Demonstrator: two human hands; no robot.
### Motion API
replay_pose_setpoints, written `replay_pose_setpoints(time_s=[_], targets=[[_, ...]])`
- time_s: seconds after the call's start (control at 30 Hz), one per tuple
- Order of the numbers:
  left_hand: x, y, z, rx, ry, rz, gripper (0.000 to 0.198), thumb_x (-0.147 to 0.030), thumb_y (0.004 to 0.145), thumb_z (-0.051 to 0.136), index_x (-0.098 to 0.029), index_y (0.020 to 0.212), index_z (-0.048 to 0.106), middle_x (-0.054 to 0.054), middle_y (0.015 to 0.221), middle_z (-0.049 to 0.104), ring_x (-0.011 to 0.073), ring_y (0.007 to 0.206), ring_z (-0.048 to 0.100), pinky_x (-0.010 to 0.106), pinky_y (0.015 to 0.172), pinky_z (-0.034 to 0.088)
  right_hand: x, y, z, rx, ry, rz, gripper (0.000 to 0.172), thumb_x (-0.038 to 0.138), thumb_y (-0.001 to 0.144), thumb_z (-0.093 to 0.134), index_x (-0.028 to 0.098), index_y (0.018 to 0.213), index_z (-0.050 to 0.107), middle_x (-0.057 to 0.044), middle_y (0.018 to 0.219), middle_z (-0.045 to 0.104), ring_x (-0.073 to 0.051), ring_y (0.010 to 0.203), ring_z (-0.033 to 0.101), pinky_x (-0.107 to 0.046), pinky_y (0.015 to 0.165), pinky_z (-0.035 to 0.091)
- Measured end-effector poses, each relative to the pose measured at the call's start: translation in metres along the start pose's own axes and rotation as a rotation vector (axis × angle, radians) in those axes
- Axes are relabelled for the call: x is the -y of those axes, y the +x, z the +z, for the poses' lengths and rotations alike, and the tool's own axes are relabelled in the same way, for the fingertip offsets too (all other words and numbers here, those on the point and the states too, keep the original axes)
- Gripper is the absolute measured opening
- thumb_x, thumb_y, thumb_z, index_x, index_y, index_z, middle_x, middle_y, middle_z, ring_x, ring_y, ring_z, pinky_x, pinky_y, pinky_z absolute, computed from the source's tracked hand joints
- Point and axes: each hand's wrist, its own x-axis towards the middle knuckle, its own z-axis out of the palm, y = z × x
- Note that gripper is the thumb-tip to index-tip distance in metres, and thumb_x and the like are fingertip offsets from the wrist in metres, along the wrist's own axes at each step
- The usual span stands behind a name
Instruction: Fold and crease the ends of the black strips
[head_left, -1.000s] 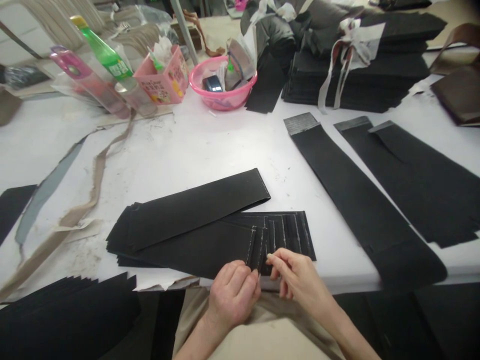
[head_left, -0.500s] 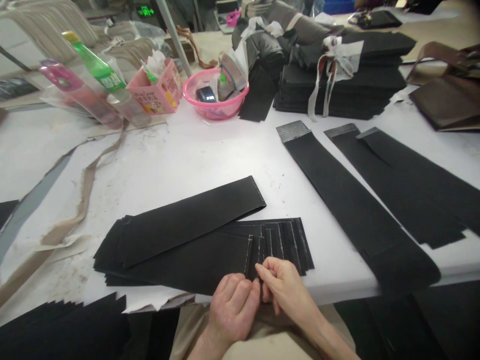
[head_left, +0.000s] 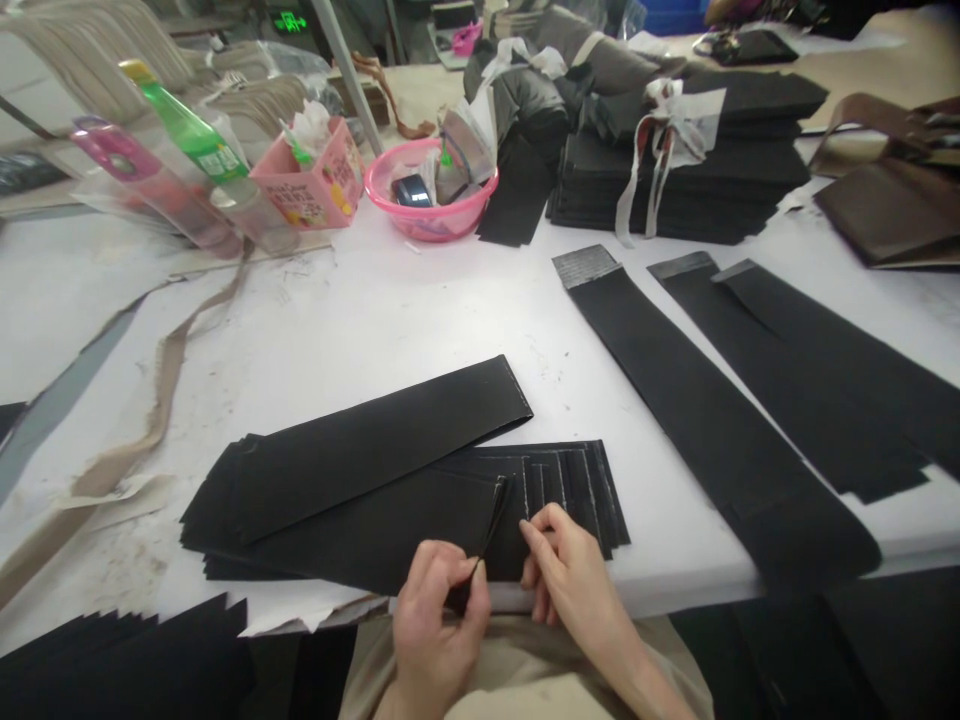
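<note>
1. Black panels (head_left: 375, 535) lie fanned on the table (head_left: 450, 310) at its near edge, their stitched ends (head_left: 574, 480) stepped out toward the right.
2. Since half a second ago, the left hand (head_left: 441, 615) has turned, its thumb now showing, and shifted a little left, opening a gap from the right hand (head_left: 566, 565).
3. The corner of an upper panel in the fan now stands slightly raised, its layers parted near the left hand; earlier that end lay flatter. I judge that this panel is being separated from those beneath.
4. The left hand is closed in a pinch, thumb against forefinger, on the raised panel's near edge.
5. The right hand has barely moved: fingers curled, thumb and forefinger tips close together over the stepped ends. Whether it grips anything, I cannot tell.
6. The pinched panel runs leftward and away from the left hand; the other stepped ends lie beside and beyond the right hand.
7. A slanted panel (head_left: 382, 440) rests across the fan, beyond both hands and touching neither.
</note>
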Motion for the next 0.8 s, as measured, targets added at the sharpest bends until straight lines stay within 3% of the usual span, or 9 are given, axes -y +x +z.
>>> replay_pose_setpoints(time_s=[0.17, 0.27, 0.4, 0.5, 0.57, 0.7, 0.8], targets=[[0.001, 0.006, -0.012, -0.115, -0.091, -0.143, 0.013, -0.009, 0.086, 0.061, -0.017, 0.08, 0.053, 0.002, 0.08, 0.052, 0.0147, 0.075, 0.054, 0.026, 0.064, 0.046, 0.001, -0.005, -0.006, -0.119, -0.18, -0.043, 0.024, 0.047, 0.098, 0.045, 0.023, 0.103, 0.048, 0.008, 0.055, 0.059, -0.013, 0.034, 0.054, -0.019, 0.032, 0.038], [0.0, 0.009, -0.014, -0.109, -0.031, -0.076, 0.012, -0.007, 0.085, 0.061, -0.017, 0.083, 0.055, 0.005, 0.089, 0.056, 0.0166, 0.084, 0.057, 0.029, 0.071, 0.049, -0.001, -0.008, -0.01, -0.211, -0.434, -0.196, 0.023, 0.041, 0.1, 0.041, 0.021, 0.104, 0.053, 0.004, 0.058, 0.062, -0.016, 0.044, 0.061, -0.025, 0.042, 0.045], [0.0, 0.012, -0.009, 0.09, 0.05, 0.216, 0.015, -0.001, 0.082, 0.055, -0.016, 0.083, 0.055, 0.01, 0.113, 0.06, 0.0255, 0.113, 0.055, 0.042, 0.095, 0.048, -0.004, -0.008, -0.011, -0.425, -0.85, -0.601, 0.028, 0.031, 0.102, 0.038, 0.021, 0.117, 0.059, -0.008, 0.097, 0.07, -0.024, 0.084, 0.067, -0.035, 0.069, 0.052], [0.005, 0.013, -0.001, 0.25, 0.076, 0.403, 0.018, 0.001, 0.078, 0.049, -0.014, 0.086, 0.055, 0.012, 0.12, 0.06, 0.029, 0.123, 0.05, 0.049, 0.104, 0.043, -0.008, -0.005, -0.013, -0.436, -0.978, -0.762, 0.031, 0.025, 0.102, 0.039, 0.018, 0.125, 0.058, -0.008, 0.121, 0.064, -0.026, 0.111, 0.059, -0.041, 0.091, 0.048], [0.007, 0.014, 0.003, 0.329, 0.082, 0.434, 0.019, 0.001, 0.078, 0.047, -0.013, 0.089, 0.055, 0.013, 0.122, 0.059, 0.0292, 0.125, 0.048, 0.051, 0.108, 0.04, -0.012, -0.002, -0.015, -0.421, -1.018, -0.839, 0.032, 0.023, 0.103, 0.037, 0.014, 0.126, 0.058, -0.007, 0.131, 0.06, -0.025, 0.122, 0.052, -0.042, 0.101, 0.042], [0.001, 0.023, 0.004, 0.442, 0.096, 0.399, 0.016, -0.009, 0.08, 0.052, -0.014, 0.094, 0.058, 0.013, 0.12, 0.06, 0.0285, 0.125, 0.049, 0.052, 0.112, 0.037, -0.02, 0.002, -0.019, -0.384, -1.073, -0.906, 0.033, 0.021, 0.104, 0.036, 0.013, 0.127, 0.058, -0.004, 0.135, 0.058, -0.023, 0.127, 0.048, -0.043, 0.107, 0.036], [-0.007, 0.039, 0.004, 0.492, 0.083, 0.419, 0.035, -0.028, 0.081, 0.061, -0.012, 0.113, 0.057, 0.014, 0.12, 0.06, 0.0286, 0.12, 0.051, 0.052, 0.111, 0.039, -0.022, 0.002, -0.02, -0.377, -1.083, -0.944, 0.033, 0.019, 0.104, 0.036, 0.011, 0.128, 0.057, -0.005, 0.135, 0.058, -0.024, 0.129, 0.047, -0.044, 0.108, 0.035]])
